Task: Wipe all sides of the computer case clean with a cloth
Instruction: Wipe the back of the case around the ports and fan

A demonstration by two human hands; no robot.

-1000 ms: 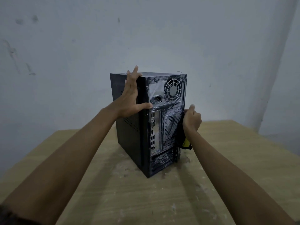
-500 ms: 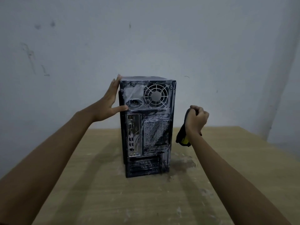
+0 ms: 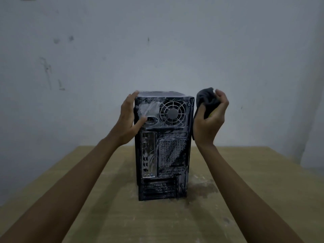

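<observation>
Computer case (image 3: 163,148) stood upright on the wooden table (image 3: 245,172), smeared back panel and fan (image 3: 172,113) facing the camera. Left hand (image 3: 128,120) lay flat on the case's left side, fingers straight, thumb on its back panel. Right hand (image 3: 210,120), just right of the case's top corner, gripped a dark cloth (image 3: 207,99); hands apart
</observation>
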